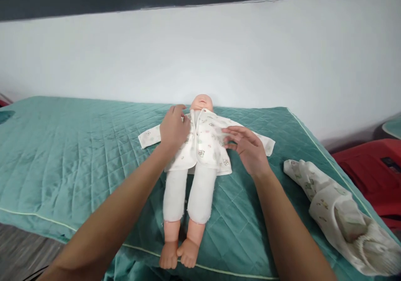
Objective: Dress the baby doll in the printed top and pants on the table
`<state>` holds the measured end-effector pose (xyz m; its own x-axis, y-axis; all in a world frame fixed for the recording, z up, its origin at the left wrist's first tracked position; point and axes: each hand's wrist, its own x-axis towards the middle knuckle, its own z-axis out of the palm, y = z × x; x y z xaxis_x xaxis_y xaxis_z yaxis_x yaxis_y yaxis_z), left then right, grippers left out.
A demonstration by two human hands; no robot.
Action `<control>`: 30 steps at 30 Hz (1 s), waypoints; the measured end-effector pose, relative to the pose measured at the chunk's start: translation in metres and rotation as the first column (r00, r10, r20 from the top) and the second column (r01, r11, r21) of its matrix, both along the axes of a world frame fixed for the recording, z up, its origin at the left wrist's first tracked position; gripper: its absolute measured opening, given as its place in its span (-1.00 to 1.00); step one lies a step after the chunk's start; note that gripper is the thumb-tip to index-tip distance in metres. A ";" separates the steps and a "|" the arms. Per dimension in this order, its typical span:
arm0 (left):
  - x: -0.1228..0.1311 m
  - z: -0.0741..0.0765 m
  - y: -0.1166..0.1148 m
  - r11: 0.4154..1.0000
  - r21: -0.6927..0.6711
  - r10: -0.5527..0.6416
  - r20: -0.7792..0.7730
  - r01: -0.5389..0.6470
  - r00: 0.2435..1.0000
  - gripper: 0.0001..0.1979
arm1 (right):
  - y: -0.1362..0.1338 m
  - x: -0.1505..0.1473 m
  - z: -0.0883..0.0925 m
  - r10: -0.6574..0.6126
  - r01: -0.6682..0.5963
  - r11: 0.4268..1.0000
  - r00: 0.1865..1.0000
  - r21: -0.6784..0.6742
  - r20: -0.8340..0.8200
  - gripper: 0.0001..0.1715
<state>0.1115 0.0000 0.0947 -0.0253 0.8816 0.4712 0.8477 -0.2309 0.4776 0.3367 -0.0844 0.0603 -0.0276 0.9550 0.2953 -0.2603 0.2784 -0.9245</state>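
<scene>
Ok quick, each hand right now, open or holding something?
Left hand: partly curled by the printed jacket; grip can't be told.
Right hand: open, fingers spread near the jacket, nothing visibly held.

Green quilted cover [78, 155] is spreading out before you, pale piping [37, 215] running along its edges. On it, centre: a doll [200, 195] is lying on its back, head at the far edge, feet toward you, crossing the front piping. To your right, a patterned cloth bundle [328, 205] is resting.
</scene>
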 end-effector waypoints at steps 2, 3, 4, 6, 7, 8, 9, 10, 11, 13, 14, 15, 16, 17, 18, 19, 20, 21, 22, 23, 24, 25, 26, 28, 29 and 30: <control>-0.015 -0.020 -0.010 0.999 0.020 -0.031 0.112 0.029 0.993 -0.75 | 0.004 0.000 -0.005 -0.111 0.108 0.992 0.992 0.060 0.060 -0.72; -0.022 -0.029 -0.015 0.999 0.023 -0.031 0.170 0.027 0.985 -0.78 | 0.005 -0.003 -0.007 -0.146 0.135 0.986 0.982 0.096 0.123 -0.69; -0.028 -0.037 -0.019 1.000 0.021 -0.015 0.228 0.011 0.974 -0.80 | 0.004 -0.006 -0.009 -0.169 0.143 0.981 0.964 0.134 0.207 -0.64; -0.038 -0.051 -0.024 0.999 -0.021 0.045 0.344 -0.041 0.938 -0.84 | 0.001 -0.016 -0.011 -0.186 0.112 0.973 0.899 0.202 0.397 -0.54; -0.041 -0.055 -0.025 0.997 -0.064 0.069 0.389 -0.047 0.919 -0.86 | -0.001 -0.022 -0.011 -0.189 0.086 0.970 0.858 0.229 0.477 -0.48; -0.044 -0.057 -0.025 0.993 -0.118 0.077 0.421 -0.030 0.904 -0.87 | -0.003 -0.028 -0.011 -0.188 0.058 0.967 0.821 0.249 0.539 -0.43; -0.046 -0.058 -0.024 0.985 -0.173 0.070 0.438 0.008 0.896 -0.86 | -0.005 -0.033 -0.010 -0.188 0.034 0.964 0.790 0.264 0.583 -0.39; -0.048 -0.058 -0.023 0.973 -0.224 0.053 0.442 0.054 0.895 -0.82 | -0.007 -0.038 -0.009 -0.189 0.016 0.961 0.768 0.278 0.612 -0.37; -0.050 -0.057 -0.022 0.958 -0.269 0.032 0.441 0.097 0.897 -0.77 | -0.009 -0.042 -0.007 -0.194 0.003 0.957 0.754 0.292 0.628 -0.36; -0.053 -0.054 -0.020 0.929 -0.332 0.000 0.447 0.165 0.895 -0.65 | -0.013 -0.047 -0.005 -0.195 -0.013 0.952 0.746 0.307 0.637 -0.38; -0.055 -0.053 -0.020 0.916 -0.350 -0.013 0.463 0.196 0.886 -0.60 | -0.015 -0.048 -0.004 -0.186 -0.015 0.954 0.754 0.299 0.630 -0.40; -0.057 -0.053 -0.020 0.902 -0.365 -0.023 0.489 0.229 0.872 -0.56 | -0.018 -0.048 -0.004 -0.170 -0.009 0.961 0.772 0.277 0.613 -0.44; -0.060 -0.053 -0.020 0.885 -0.382 -0.029 0.524 0.266 0.851 -0.51 | -0.021 -0.047 -0.005 -0.151 0.009 0.971 0.796 0.239 0.586 -0.50; -0.061 -0.053 -0.020 0.863 -0.403 -0.026 0.567 0.305 0.823 -0.47 | -0.024 -0.046 -0.007 -0.143 0.042 0.980 0.825 0.194 0.547 -0.57; -0.063 -0.054 -0.021 0.837 -0.425 -0.011 0.617 0.345 0.787 -0.43 | -0.026 -0.044 -0.010 -0.163 0.102 0.984 0.852 0.148 0.497 -0.63; -0.064 -0.054 -0.021 0.808 -0.445 0.017 0.672 0.386 0.740 -0.40 | -0.027 -0.040 -0.015 -0.220 0.197 0.975 0.871 0.098 0.439 -0.68; -0.064 -0.054 -0.022 0.773 -0.460 0.049 0.730 0.437 0.682 -0.37 | -0.028 -0.036 -0.020 -0.308 0.318 0.948 0.876 0.035 0.371 -0.72; -0.063 -0.054 -0.023 0.736 -0.461 0.081 0.787 0.496 0.611 -0.36 | -0.026 -0.032 -0.025 -0.414 0.444 0.894 0.865 -0.049 0.284 -0.75; -0.062 -0.053 -0.024 0.701 -0.446 0.110 0.839 0.557 0.534 -0.37 | -0.024 -0.027 -0.029 -0.517 0.546 0.824 0.834 -0.153 0.192 -0.78; -0.061 -0.052 -0.024 0.668 -0.418 0.133 0.881 0.615 0.454 -0.39 | -0.020 -0.022 -0.032 -0.591 0.595 0.759 0.800 -0.265 0.105 -0.81; -0.059 -0.051 -0.025 0.639 -0.385 0.153 0.912 0.666 0.380 -0.43 | -0.015 -0.017 -0.034 -0.632 0.600 0.714 0.774 -0.361 0.036 -0.85; -0.058 -0.050 -0.025 0.616 -0.352 0.171 0.933 0.705 0.316 -0.48 | -0.010 -0.013 -0.034 -0.636 0.564 0.699 0.771 -0.440 -0.022 -0.89; -0.056 -0.050 -0.024 0.602 -0.322 0.185 0.946 0.731 0.265 -0.52 | -0.005 -0.010 -0.033 -0.614 0.507 0.704 0.786 -0.498 -0.067 -0.92; -0.052 -0.051 -0.023 0.592 -0.267 0.195 0.963 0.761 0.186 -0.58 | 0.005 -0.009 -0.029 -0.537 0.385 0.738 0.832 -0.554 -0.137 -0.93; -0.050 -0.052 -0.022 0.592 -0.237 0.190 0.970 0.770 0.152 -0.60 | 0.009 -0.010 -0.026 -0.487 0.313 0.765 0.853 -0.563 -0.186 -0.92; -0.048 -0.054 -0.021 0.599 -0.206 0.180 0.976 0.774 0.120 -0.60 | 0.014 -0.014 -0.024 -0.425 0.238 0.798 0.873 -0.554 -0.238 -0.92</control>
